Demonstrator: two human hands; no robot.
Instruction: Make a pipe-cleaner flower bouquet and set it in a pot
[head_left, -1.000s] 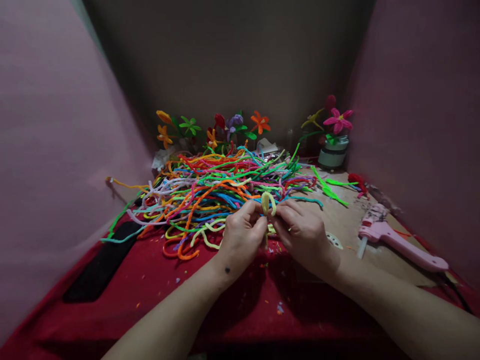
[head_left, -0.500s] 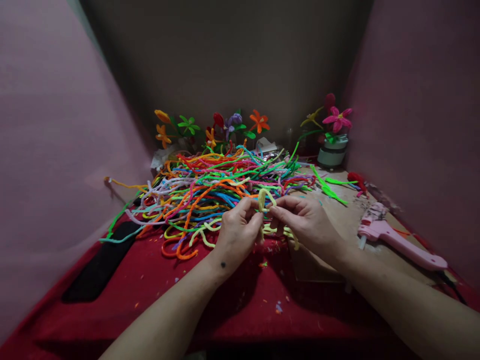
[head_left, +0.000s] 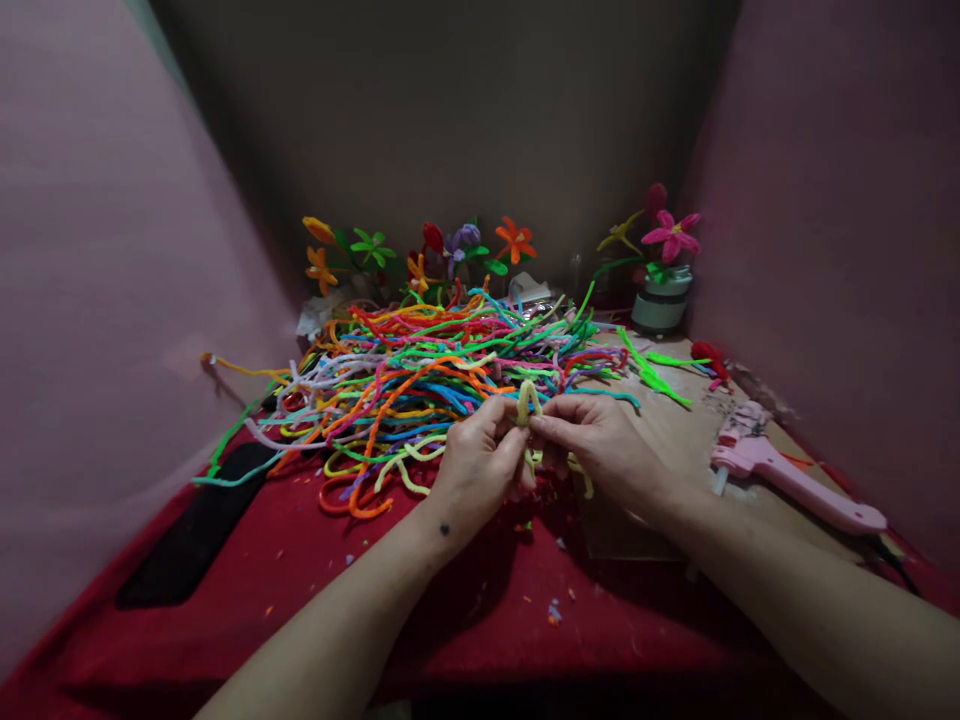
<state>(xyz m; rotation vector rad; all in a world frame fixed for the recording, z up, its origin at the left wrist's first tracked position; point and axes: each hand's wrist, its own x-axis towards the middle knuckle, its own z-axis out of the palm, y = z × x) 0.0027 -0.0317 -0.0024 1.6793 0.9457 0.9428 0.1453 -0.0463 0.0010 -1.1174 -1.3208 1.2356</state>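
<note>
A pale yellow pipe cleaner [head_left: 529, 393] is bent into a narrow upright loop between my two hands. My left hand [head_left: 484, 450] pinches the loop's base from the left, thumb against the curled fingers. From the right, my right hand [head_left: 589, 435] closes thumb and fingertips on the same pipe cleaner. The fingertips of both hands nearly meet, and parts of the strand below them are hidden. Just behind the hands spreads a big heap of many-coloured pipe cleaners [head_left: 420, 370].
A pink glue gun [head_left: 802, 485] lies on a brown board [head_left: 675, 460] at the right, beside green pipe-cleaner pieces [head_left: 652, 375]. Pipe-cleaner flowers [head_left: 514, 240] and a pale green pot [head_left: 661, 300] stand at the back. A black strip [head_left: 195, 530] rests on the red cloth [head_left: 300, 620].
The yellow loop has become narrower and more closed. My right hand has come slightly closer to my left, and the whole view has shifted a little.
</note>
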